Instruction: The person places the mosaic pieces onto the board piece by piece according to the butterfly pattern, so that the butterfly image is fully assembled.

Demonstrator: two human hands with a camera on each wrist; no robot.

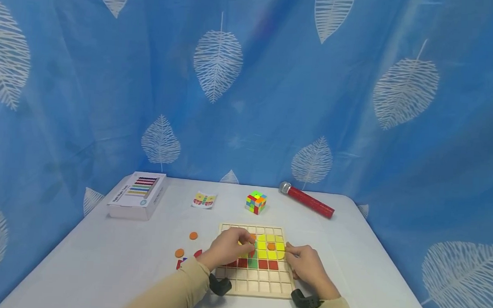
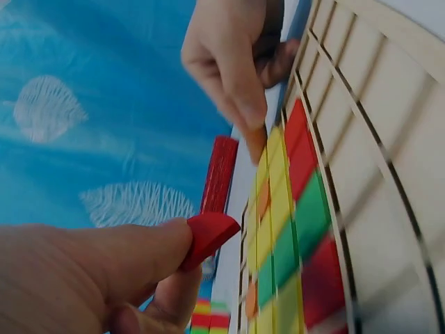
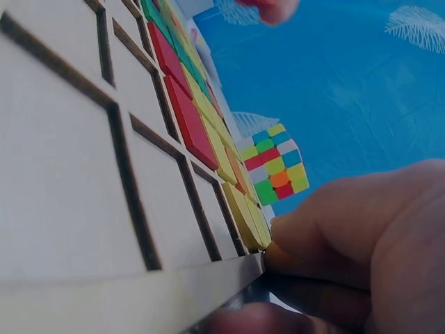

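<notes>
My left hand (image 1: 230,247) pinches a red quarter-round piece (image 2: 210,235) between thumb and fingertip, raised above the board in the left wrist view. Below it lies a wooden grid board (image 1: 262,289) with yellow squares (image 1: 272,255), red squares (image 1: 263,264), green pieces (image 1: 253,263) and an orange disc (image 1: 271,246) set in its cells. At the board's right edge my right hand (image 1: 309,265) grips the rim with curled fingers, close to a yellow rounded piece (image 3: 241,219). Part of the pattern is hidden behind the left hand.
Loose orange discs (image 1: 193,235) and several red and blue pieces (image 1: 179,264) lie left of the board. Behind it are a pattern card (image 1: 204,200), a puzzle cube (image 1: 256,202) and a red microphone (image 1: 308,201). A white box (image 1: 137,195) stands back left.
</notes>
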